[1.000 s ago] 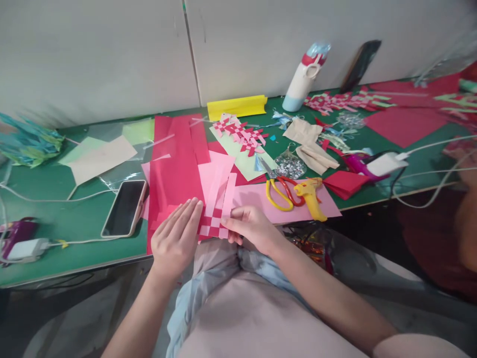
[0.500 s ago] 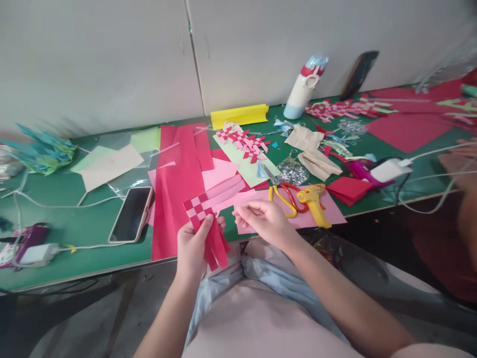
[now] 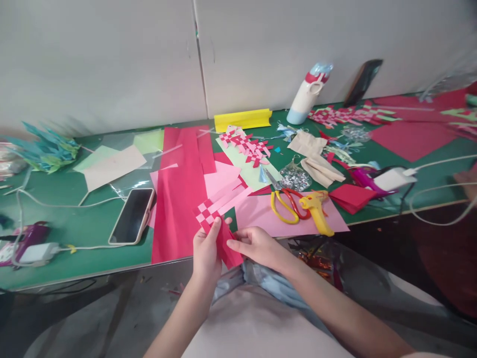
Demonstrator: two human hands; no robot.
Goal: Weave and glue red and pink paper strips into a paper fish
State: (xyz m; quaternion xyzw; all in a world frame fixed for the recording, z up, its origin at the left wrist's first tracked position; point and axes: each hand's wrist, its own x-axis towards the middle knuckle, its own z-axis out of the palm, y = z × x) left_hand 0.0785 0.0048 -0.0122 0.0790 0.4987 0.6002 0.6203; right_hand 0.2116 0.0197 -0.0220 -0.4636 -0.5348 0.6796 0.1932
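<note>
A woven piece of red and pink paper strips (image 3: pixel 206 213) is held over the table's front edge, its checkered part at the upper left. My left hand (image 3: pixel 208 246) grips it with the thumb on top. My right hand (image 3: pixel 257 244) pinches the red strips at their right side, thumb above. Pink strips stick out toward the upper right. Behind the hands lie a large red sheet (image 3: pixel 179 199) and a pink sheet (image 3: pixel 253 216). Scissors with yellow and red handles (image 3: pixel 285 208) and a yellow glue gun (image 3: pixel 316 211) rest on the pink sheet.
On the green table (image 3: pixel 93 223) are a phone (image 3: pixel 132 216), a folded yellow paper (image 3: pixel 244 120), woven paper pieces (image 3: pixel 246 144), a bag of beads (image 3: pixel 295 177) and a bottle (image 3: pixel 308 94). White cables and a charger (image 3: pixel 395 179) lie right. A person's hand shows at the right edge.
My right hand has moved down and left and now pinches the red strips. My left hand and the woven piece have shifted slightly right, and the red strips are closer together.
</note>
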